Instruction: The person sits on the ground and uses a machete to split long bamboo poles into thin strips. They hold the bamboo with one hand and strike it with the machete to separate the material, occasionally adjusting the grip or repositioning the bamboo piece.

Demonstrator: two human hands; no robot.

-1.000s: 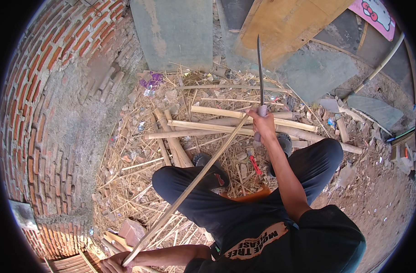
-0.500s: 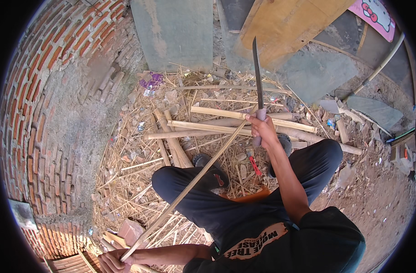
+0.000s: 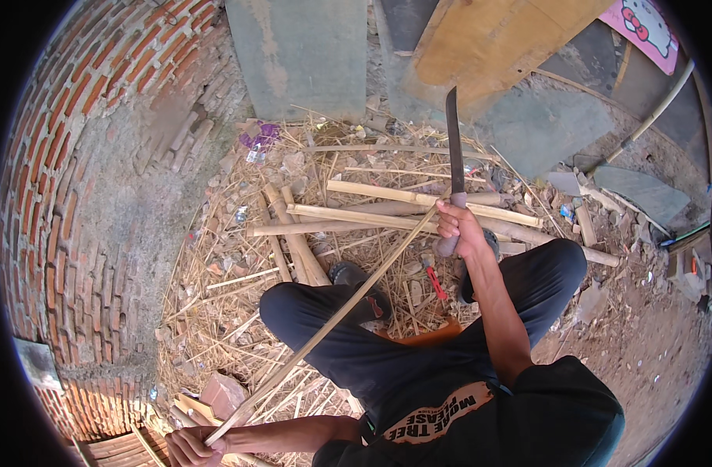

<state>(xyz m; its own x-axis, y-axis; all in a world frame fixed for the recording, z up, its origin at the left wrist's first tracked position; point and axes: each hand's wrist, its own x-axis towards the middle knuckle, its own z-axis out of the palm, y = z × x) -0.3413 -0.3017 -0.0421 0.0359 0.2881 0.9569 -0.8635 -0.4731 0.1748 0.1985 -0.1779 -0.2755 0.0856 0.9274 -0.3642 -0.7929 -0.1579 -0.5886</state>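
My right hand (image 3: pixel 463 229) is wrapped round the pale handle of a machete (image 3: pixel 455 144), whose long dark blade points away from me. A thin split bamboo strip (image 3: pixel 325 329) slants across my left thigh. Its near end is gripped in my left hand (image 3: pixel 194 447), low at the left. The strip's far end meets my right hand beside the machete handle; whether those fingers pinch it I cannot tell. Beyond my knees, thicker split bamboo pieces (image 3: pixel 371 218) lie crossed over round poles (image 3: pixel 317 229).
A red tool (image 3: pixel 434 282) lies between my feet, in front of an orange seat (image 3: pixel 430 336). Straw and bamboo scraps (image 3: pixel 231 311) cover the ground. A brick wall (image 3: pixel 60 218) rises on the left. Grey boards (image 3: pixel 301 62) and a brown panel (image 3: pixel 496 47) stand at the back.
My right hand has shifted slightly right and nearer to me with the machete, whose blade tip is lower in view. The strip's far end has moved slightly too. My left hand stays nearly in place.
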